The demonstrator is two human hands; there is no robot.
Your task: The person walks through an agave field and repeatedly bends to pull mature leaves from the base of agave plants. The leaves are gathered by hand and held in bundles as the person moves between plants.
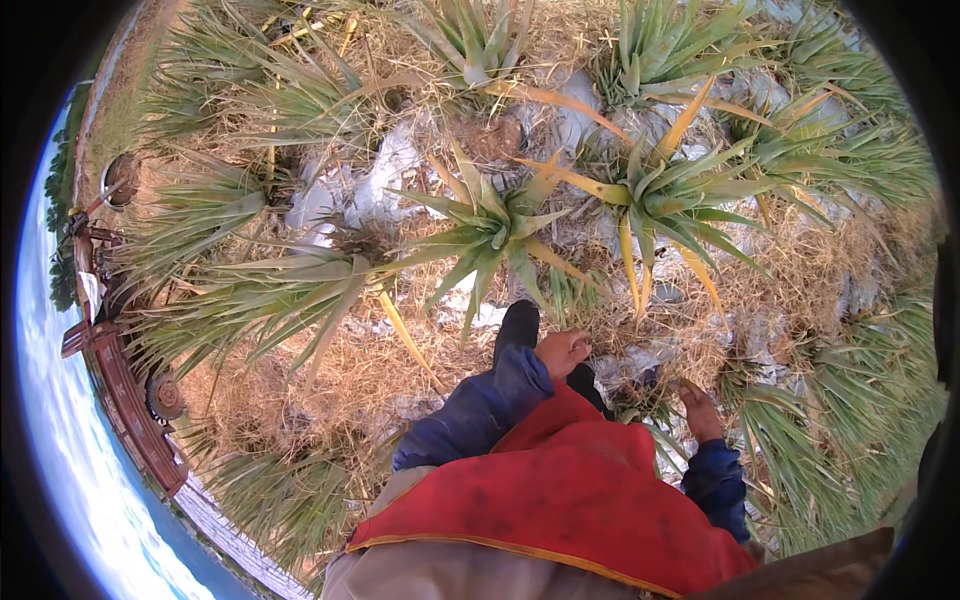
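Observation:
My left hand [563, 354] is in front of my body, beside my dark shoe [517, 325]. Its fingers are curled in, and whatever may be inside them is hidden. My right hand [700, 411] hangs lower to the right, fingers loosely apart above dry grass, with nothing visible in it. Just ahead of my left hand grows a green spiky rosette plant [492, 228]. To its right stands another spiky plant [640, 195] with several yellowed leaves. A red cloth [570, 490] with a yellow edge covers my front, and both arms wear blue sleeves.
Rows of similar spiky plants [250, 300] surround me. Dry straw [340, 385] and pale sheeting [385, 180] cover the ground between them. At the far left stands a rusty red vehicle or trailer [125, 405] with a wheel [165, 395].

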